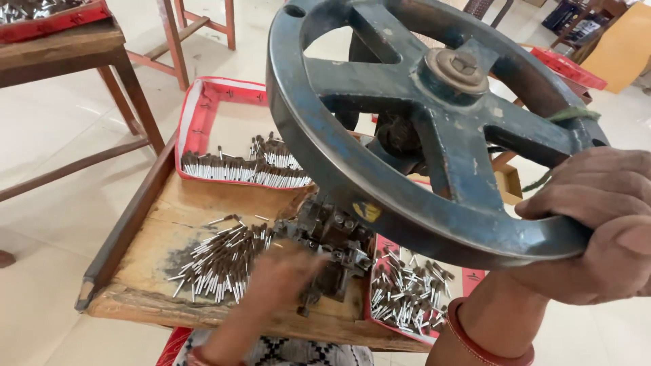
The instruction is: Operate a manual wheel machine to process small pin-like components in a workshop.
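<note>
The large blue-grey handwheel (434,129) fills my view; my right hand (597,224) is clenched round its rim at lower right. Below it stands the wooden bench (156,224) with the press die (332,237). My left hand (278,281), blurred, grip unclear, hovers beside the loose brown-and-white pins (220,261).

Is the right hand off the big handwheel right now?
No: the right hand is wrapped over the rim of the blue-grey handwheel, while the blurred left hand is down by the press tooling.
</note>
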